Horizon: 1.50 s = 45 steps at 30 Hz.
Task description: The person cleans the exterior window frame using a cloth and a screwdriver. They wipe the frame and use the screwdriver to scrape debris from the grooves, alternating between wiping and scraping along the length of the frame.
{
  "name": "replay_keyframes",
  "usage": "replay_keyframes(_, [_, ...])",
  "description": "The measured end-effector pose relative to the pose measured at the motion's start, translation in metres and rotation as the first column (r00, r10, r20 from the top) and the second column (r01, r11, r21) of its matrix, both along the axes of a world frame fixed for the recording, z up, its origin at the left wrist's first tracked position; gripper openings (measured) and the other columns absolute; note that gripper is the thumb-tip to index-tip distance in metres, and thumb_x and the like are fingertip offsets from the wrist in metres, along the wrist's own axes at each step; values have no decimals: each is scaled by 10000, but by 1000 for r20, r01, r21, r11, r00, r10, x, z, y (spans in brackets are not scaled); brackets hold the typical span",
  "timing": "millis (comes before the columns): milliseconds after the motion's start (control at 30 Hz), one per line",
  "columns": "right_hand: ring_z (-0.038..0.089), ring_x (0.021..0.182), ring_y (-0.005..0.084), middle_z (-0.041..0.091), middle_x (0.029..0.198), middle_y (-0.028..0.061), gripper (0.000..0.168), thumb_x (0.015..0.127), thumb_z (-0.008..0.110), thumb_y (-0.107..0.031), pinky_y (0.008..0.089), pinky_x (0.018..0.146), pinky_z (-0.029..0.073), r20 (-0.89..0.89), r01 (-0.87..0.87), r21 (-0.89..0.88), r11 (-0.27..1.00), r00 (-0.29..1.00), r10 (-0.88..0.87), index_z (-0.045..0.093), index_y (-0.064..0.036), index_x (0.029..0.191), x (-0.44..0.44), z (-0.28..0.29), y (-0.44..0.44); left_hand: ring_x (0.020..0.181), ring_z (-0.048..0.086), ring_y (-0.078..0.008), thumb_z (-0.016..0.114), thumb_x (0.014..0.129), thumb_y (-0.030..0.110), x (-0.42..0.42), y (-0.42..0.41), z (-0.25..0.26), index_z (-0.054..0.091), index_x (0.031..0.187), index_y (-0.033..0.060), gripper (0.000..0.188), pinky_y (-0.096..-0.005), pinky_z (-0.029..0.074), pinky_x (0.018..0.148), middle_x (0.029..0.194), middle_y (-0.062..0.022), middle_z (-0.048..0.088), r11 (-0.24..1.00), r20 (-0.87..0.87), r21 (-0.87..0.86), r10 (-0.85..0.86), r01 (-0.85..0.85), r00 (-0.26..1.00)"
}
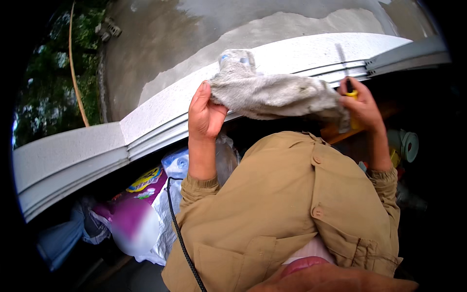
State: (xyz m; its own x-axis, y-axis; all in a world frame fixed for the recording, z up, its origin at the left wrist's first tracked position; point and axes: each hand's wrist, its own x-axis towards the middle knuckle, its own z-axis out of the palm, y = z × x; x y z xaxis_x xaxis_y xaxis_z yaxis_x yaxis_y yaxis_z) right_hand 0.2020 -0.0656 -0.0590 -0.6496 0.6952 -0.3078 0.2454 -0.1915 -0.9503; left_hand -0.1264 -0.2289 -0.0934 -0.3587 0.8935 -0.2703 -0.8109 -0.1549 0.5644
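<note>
A stained grey-white cloth [277, 93] stretches between my two hands above the window track. My left hand [208, 115] pinches its left end between thumb and fingers. At the other end, my right hand [361, 104] grips a screwdriver [351, 94] with a yellow and black handle, its blurred shaft pointing up and away from me. The cloth's right end hangs against the fingers of that hand; whether they also hold it, I cannot tell. Part of the cloth rests over the white sill [292, 54], where a bunched piece with blue spots lies.
Metal window tracks [157, 137] run along the sill's near side. Beyond lies wet concrete ground [164, 40], with trees [54, 76] at the left. Below my left arm are a purple printed bag [146, 186] and a plastic-wrapped pack [177, 162]. A pale cylindrical container [408, 146] stands at right.
</note>
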Motion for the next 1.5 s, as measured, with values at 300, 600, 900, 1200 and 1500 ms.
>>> replay_keyframes(300, [467, 689, 20, 509, 786, -43, 282, 768, 713, -30, 183, 616, 387, -225, 8, -36, 999, 974, -16, 622, -50, 1034, -56, -7, -34, 1083, 577, -245, 596, 802, -18, 79, 36, 48, 442, 1160, -1, 390, -409, 462, 963, 1171, -151, 565, 943, -150, 72, -312, 325, 938])
replay_keyframes(600, [509, 670, 32, 589, 719, -23, 173, 815, 742, -124, 213, 604, 429, -385, 87, 0, 996, 919, -80, 611, -12, 827, -16, 44, -39, 1253, 432, -270, 911, 534, 333, 104, 74, 11, 136, 1474, 90, 1243, -405, 341, 1058, 1390, -138, 393, 919, -512, 220, -177, 328, 840])
replay_keyframes(900, [623, 832, 160, 641, 910, 98, 173, 874, 629, -123, 280, 768, 501, -638, 547, 96, 832, 675, -370, 579, -6, 991, 36, 84, -44, 1163, 503, -265, 816, 624, 246, 156, 95, -12, 377, 1377, 65, 890, -358, 362, 1026, 1247, -146, 528, 689, -726, -101, -545, 718, 420])
replay_keyframes(1200, [648, 900, 180, 647, 993, 81, 252, 887, 647, -103, 307, 819, 538, -468, 925, 171, 338, 378, -799, 577, -33, 1119, 83, 36, 2, 1139, 521, -169, 681, 858, 288, 231, 108, -17, 380, 1351, 28, 634, -330, 418, 979, 1243, -87, 535, 517, -222, 192, -805, 834, 551])
replay_keyframes(1500, [616, 765, 232, 638, 864, 120, 365, 828, 668, -188, 357, 697, 492, 298, 164, 813, 559, 708, -640, 605, 20, 1122, 52, -55, 71, 994, 622, -222, 571, 895, 109, 249, 125, -53, 468, 1247, -2, 384, -362, 527, 851, 1126, -120, 603, 613, 217, 71, -779, 787, 588])
